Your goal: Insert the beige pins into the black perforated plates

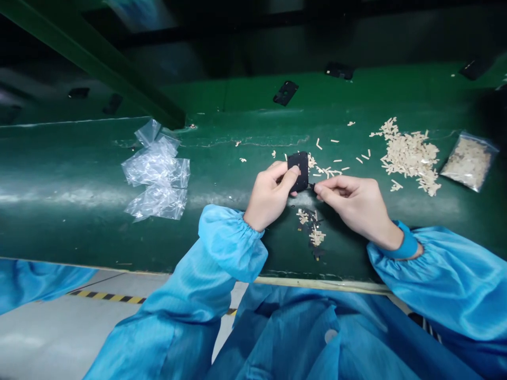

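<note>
My left hand [270,194] grips a flat black rectangular plate [299,177], thumb across its face, and holds it above the green bench. At the plate's lower right edge, my right hand [352,203] pinches a small dark piece [311,186] between thumb and fingertips. The piece is too small to name. Just to the right of the plate, small pale strips [330,172] are scattered on the bench. Nearer to me lies a little heap of pale strips mixed with dark bits [316,235].
A large pile of pale strips [410,155] lies to the right, beside a clear bag [470,161] filled with more. Clear plastic bags [158,177] are heaped on the left. More black plates [285,93] lie farther back. A green post [119,68] rises at back left.
</note>
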Motion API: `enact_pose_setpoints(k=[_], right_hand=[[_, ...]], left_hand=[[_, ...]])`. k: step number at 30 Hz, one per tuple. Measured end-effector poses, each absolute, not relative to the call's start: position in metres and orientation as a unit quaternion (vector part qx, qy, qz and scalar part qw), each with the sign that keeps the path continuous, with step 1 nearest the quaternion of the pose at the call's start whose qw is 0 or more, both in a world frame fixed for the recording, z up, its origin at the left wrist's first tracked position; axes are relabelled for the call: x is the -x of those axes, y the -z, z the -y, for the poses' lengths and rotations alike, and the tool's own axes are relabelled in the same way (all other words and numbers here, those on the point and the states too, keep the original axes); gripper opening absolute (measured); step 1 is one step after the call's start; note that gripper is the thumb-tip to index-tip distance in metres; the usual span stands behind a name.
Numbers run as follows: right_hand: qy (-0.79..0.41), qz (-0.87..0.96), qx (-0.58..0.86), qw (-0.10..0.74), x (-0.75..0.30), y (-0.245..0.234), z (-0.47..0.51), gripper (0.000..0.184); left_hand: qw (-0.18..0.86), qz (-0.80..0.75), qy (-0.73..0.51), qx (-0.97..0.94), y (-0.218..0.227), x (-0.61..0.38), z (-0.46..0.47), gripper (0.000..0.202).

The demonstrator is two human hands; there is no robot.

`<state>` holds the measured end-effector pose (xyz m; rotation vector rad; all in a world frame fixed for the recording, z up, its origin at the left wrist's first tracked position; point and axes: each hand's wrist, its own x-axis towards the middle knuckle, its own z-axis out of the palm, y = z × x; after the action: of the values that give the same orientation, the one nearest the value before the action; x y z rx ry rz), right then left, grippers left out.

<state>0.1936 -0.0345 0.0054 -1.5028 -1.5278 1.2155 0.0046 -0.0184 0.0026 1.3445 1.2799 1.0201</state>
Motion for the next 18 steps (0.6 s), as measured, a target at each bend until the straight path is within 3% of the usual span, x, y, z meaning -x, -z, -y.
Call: enact_pose_setpoints(k=[18], right_hand=[[-0.325, 0.703, 0.534, 0.338, -0.1941, -0.0022, 0.0368, 0.015]], left_hand=[[0.486, -0.504, -0.436, -0.566, 0.0006, -0.0073, 0.0185, 0.028]])
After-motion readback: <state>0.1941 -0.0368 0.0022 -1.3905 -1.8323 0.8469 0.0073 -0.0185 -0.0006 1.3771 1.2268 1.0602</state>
